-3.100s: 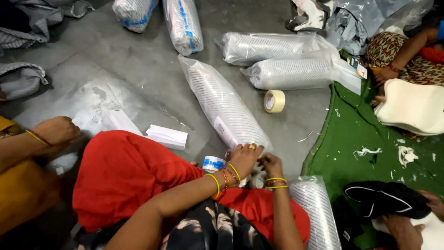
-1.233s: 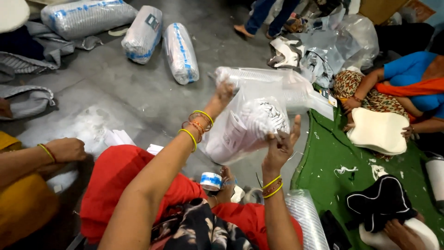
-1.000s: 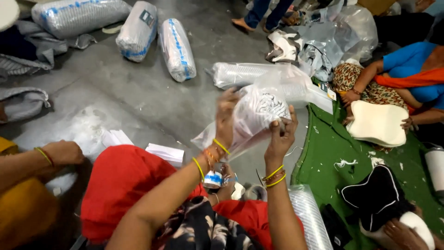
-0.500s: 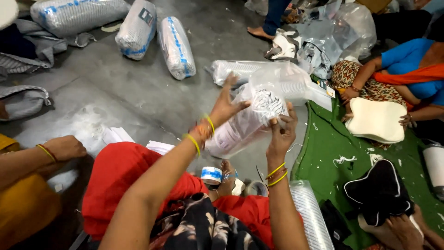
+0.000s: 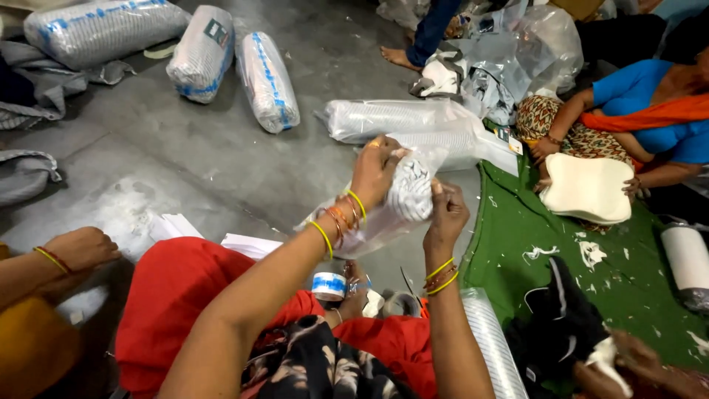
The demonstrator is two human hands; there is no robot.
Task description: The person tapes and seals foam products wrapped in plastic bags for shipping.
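The clear plastic sleeve (image 5: 391, 207) of stacked cups is held up above the tape roll (image 5: 328, 285). It looks light, crinkly and slippery, best gripped at its bunched end. The left hand (image 5: 375, 171) clasps that end; the right hand (image 5: 443, 214) pinches the film beside it. The sleeve's lower end is hidden behind the left forearm.

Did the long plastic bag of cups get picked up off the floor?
Yes. The plastic sleeve of cups lay flat on the grey floor earlier; now the left hand and right hand hold it raised above the floor.
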